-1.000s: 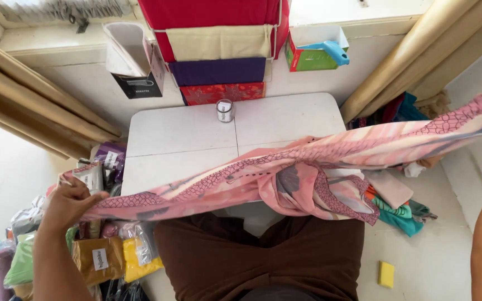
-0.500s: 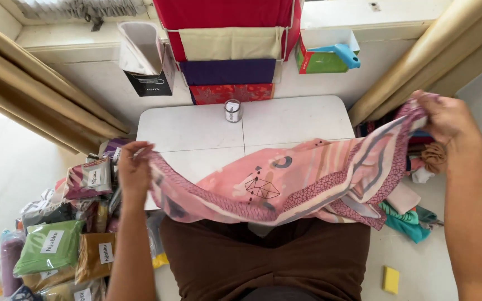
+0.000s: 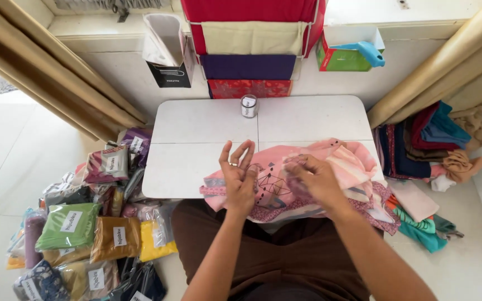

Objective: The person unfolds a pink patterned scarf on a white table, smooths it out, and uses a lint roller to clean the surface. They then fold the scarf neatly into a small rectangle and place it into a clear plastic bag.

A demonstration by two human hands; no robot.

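A pink patterned scarf [image 3: 330,167] lies bunched on the near right part of a small white folding table [image 3: 196,139], and its edge hangs over onto my lap. My left hand [image 3: 239,179] pinches the scarf's left edge between thumb and forefinger, with the other fingers raised and spread. Close beside it, my right hand [image 3: 314,179] has its fingers curled around a gathered fold of the same scarf. The two hands are almost together above the table's front edge.
A small round jar [image 3: 248,106] stands at the table's far edge. Behind it hang folded cloths on a rack [image 3: 249,39], next to a green box [image 3: 341,56]. Several bagged cloths [image 3: 85,228] lie on the floor at left, and loose cloths [image 3: 430,139] are piled at right.
My hands, held wide apart with the scarf stretched out, have come together at the middle. The scarf has dropped from the air onto the table in a bunch.
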